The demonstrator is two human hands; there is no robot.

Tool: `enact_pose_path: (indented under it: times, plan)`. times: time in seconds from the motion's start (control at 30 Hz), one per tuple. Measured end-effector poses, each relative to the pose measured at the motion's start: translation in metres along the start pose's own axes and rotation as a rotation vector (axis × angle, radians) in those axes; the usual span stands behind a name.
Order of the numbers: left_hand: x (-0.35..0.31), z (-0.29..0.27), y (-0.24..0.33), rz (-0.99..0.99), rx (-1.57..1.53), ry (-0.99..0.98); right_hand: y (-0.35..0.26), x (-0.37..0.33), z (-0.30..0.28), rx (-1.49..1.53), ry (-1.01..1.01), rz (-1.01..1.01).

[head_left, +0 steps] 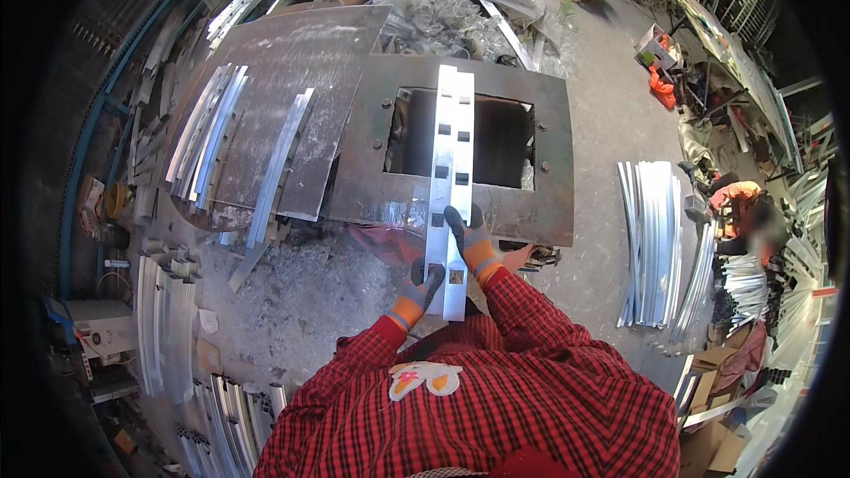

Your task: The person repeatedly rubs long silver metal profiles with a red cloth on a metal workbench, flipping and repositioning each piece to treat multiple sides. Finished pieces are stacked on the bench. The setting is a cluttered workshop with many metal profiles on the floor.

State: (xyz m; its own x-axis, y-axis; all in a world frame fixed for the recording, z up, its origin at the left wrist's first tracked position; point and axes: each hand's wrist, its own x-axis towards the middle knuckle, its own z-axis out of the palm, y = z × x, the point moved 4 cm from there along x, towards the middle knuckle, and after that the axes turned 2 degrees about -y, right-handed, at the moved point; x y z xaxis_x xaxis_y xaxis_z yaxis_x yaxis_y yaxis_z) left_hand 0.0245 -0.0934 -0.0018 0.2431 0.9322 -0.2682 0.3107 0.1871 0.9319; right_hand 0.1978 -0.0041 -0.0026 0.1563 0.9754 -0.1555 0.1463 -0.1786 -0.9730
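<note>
Two silver metal profiles with square cut-outs lie side by side, pointing away from me. The left profile [439,204] and the right profile [461,155] reach across the rectangular opening of a dark steel table [359,199]. Near its close end, my left hand [419,289], in a grey glove with an orange cuff, is closed on the left profile. A little farther up, my right hand [472,239], gloved alike, grips the right profile from its outer side. Parts of both hands' fingers are hidden behind the metal.
A dark plate [301,62] at the left carries several silver profiles [208,133] and a separate profile [282,164]. Bundled profiles [652,243] lie at the right, near a person in orange [739,199]. More profiles [166,327] stand at the near left. Clear plastic sheeting [434,18] is heaped behind the table.
</note>
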Motion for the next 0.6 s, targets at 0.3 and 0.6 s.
enact_pose_path:
  times: [0.3,0.6]
  plan:
    - [0.067,-0.001,0.045,-0.159,-0.043,-0.297,-0.026,0.066,0.001,-0.203,0.22,-0.087]
    - [0.062,0.001,-0.014,-0.149,-0.268,-0.138,-0.082,0.056,0.03,-0.99,-0.136,-0.563]
